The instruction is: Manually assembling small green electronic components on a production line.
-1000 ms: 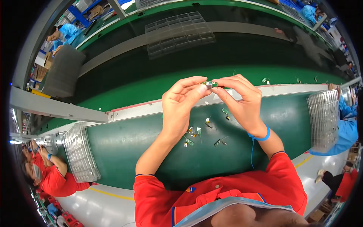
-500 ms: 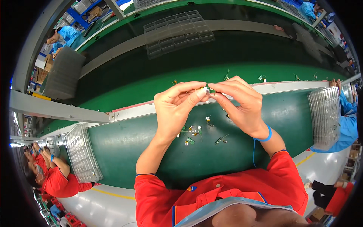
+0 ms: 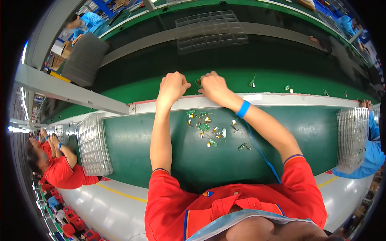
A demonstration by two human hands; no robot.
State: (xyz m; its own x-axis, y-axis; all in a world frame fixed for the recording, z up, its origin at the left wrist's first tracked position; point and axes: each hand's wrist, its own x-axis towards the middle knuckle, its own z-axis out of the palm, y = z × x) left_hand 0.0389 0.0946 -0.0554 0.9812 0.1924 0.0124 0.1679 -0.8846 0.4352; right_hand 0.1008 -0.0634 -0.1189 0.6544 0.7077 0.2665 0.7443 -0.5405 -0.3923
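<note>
Both my hands reach over the far green belt. My left hand [image 3: 173,86] is closed with its fingers curled under, so whatever may be between them is hidden. Beside it on the right, my right hand [image 3: 214,86] is closed at a small green circuit board [image 3: 198,82], which shows only in part past the fingers. Nearer to me, a loose cluster of small green circuit boards [image 3: 206,126] with wires and silvery-yellow parts lies on the green work surface [image 3: 132,140]. Another small board [image 3: 242,146] lies apart from it, to the right.
More wired boards [image 3: 252,83] lie along the belt [image 3: 273,76] to the right. A white rail [image 3: 281,100] divides belt and work surface. Stacked clear trays [image 3: 94,144] stand left, others [image 3: 352,138] right; another tray [image 3: 211,32] lies beyond. A blue wrist cord [image 3: 263,156] hangs by my right arm.
My hands have moved apart and away from me, from above the rail to the belt. The small part they pinched together no longer shows between them. More of the board cluster is now visible.
</note>
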